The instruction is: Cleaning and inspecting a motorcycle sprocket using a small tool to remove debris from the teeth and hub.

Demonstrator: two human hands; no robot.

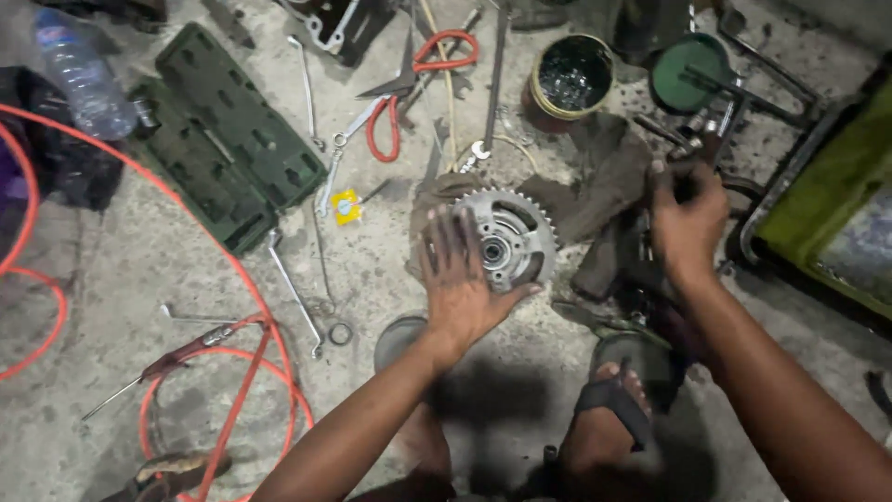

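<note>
The left hand (462, 279) lies flat and open, fingers spread, with its palm against the left half of a toothed metal sprocket (514, 237) that rests on the concrete floor (390, 270) just ahead of the person's knees; it presses on the disc and closes around nothing. The sprocket's hub and bearing sit at its centre, just right of the fingertips, and its upper right edge lies beside a heap of dark greasy rags (599, 186). The right hand (686, 218) is up and to the right, well apart from the sprocket, its fingers curled down among dark metal parts (697, 135); what it grips, if anything, cannot be told from the blur. Behind the rags stand a yellow-rimmed tin (569, 74) and a green round lid (689, 72). To the left lie an open green tool case (228, 139), several spanners (295, 293), red-handled pliers (418, 79), a looping orange hose (232, 372) and a plastic bottle (79, 74). A sandalled foot (613, 409) shows below the right forearm
</note>
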